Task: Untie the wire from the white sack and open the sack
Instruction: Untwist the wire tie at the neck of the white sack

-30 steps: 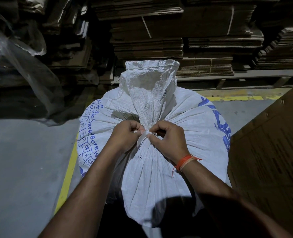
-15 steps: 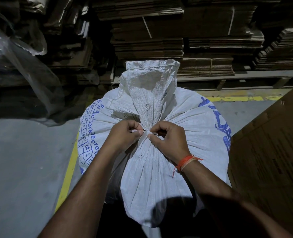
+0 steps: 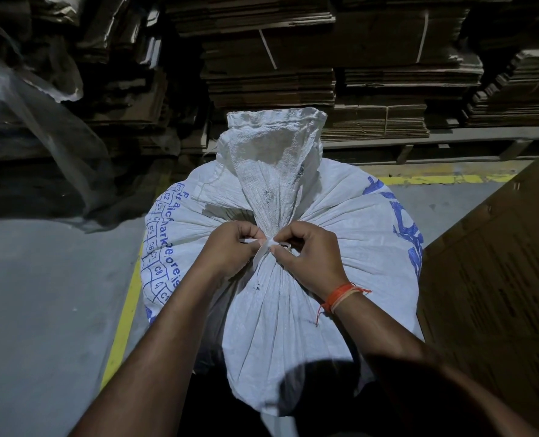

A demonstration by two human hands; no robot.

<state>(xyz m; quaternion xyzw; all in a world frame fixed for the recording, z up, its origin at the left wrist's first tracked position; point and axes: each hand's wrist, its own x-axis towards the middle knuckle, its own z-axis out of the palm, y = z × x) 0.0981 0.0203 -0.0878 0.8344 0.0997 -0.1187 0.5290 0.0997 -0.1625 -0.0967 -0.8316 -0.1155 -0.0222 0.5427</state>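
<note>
Change since earlier frame: left hand fingers shifted slightly, white tie loop more exposed. Both grips pinched on tie; right hand opposite. White sack upright on floor, neck bunched. Cardboard stacks behind.

Scene was dim overall; light fell from above onto white sack, brightest thing in view; its gathered neck looked slightly washed out; dark rounded shadow lay on sack's near lower part; cardboard stacks behind sack sat in deep shade; forearms nearest camera were soft and dark; shelf edge behind sack bowed from wide-angle distortion; no glare showed.
</note>
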